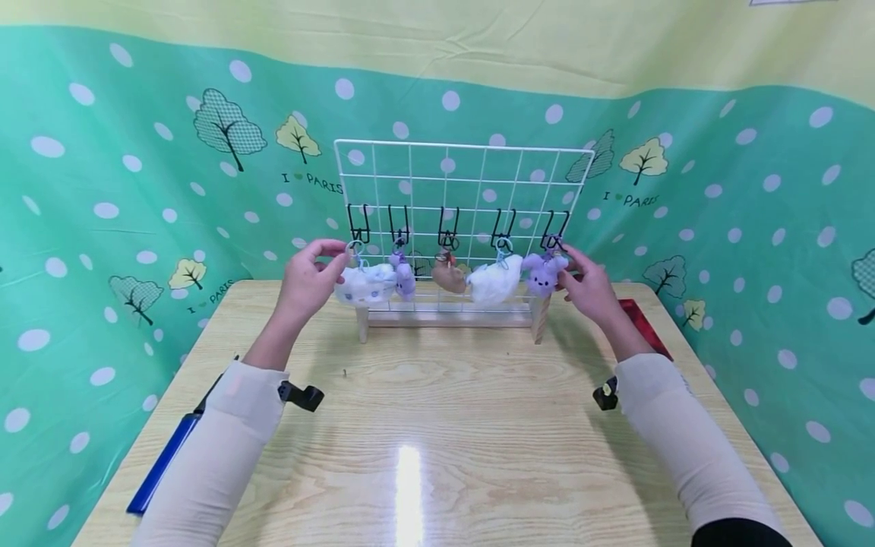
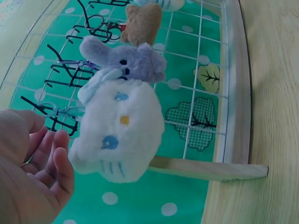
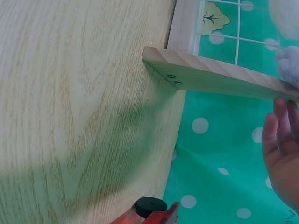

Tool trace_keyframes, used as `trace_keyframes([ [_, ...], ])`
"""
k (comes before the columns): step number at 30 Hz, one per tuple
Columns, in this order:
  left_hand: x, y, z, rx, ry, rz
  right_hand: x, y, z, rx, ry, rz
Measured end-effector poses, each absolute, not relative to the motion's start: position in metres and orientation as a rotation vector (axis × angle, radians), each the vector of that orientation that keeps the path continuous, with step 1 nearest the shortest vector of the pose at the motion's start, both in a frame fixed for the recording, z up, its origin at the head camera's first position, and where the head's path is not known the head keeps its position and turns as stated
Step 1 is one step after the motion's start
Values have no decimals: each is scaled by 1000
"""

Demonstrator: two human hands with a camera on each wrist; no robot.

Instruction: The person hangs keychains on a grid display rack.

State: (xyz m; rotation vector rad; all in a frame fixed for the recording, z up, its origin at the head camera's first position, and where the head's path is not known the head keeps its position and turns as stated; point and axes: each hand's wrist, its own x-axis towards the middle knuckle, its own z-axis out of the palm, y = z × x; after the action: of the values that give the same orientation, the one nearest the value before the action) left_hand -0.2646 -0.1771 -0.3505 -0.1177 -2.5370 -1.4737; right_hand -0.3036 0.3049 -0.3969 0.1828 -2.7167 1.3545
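Observation:
My left hand is beside a white plush cat charm with blue eyes and a pale bow, its loosely bent fingers close to the charm's ring. At the other end of the row, my right hand reaches to a purple plush charm, fingertips right at its edge and hook. Between them hang another purple plush with long ears, a brown plush and a white plush. All five-in-a-row charms hang from black hooks on a white wire grid rack.
Wooden feet hold the rack upright on a light wood table. A blue object lies at the table's left edge, a red one at the right. Green dotted cloth surrounds the table's back and sides.

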Motion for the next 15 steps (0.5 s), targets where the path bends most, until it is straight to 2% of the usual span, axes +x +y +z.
trace_keyframes([
  [15, -231, -197, -324, -178, -2401, -1389, -295, 303, -368, 198, -2796, 1198],
])
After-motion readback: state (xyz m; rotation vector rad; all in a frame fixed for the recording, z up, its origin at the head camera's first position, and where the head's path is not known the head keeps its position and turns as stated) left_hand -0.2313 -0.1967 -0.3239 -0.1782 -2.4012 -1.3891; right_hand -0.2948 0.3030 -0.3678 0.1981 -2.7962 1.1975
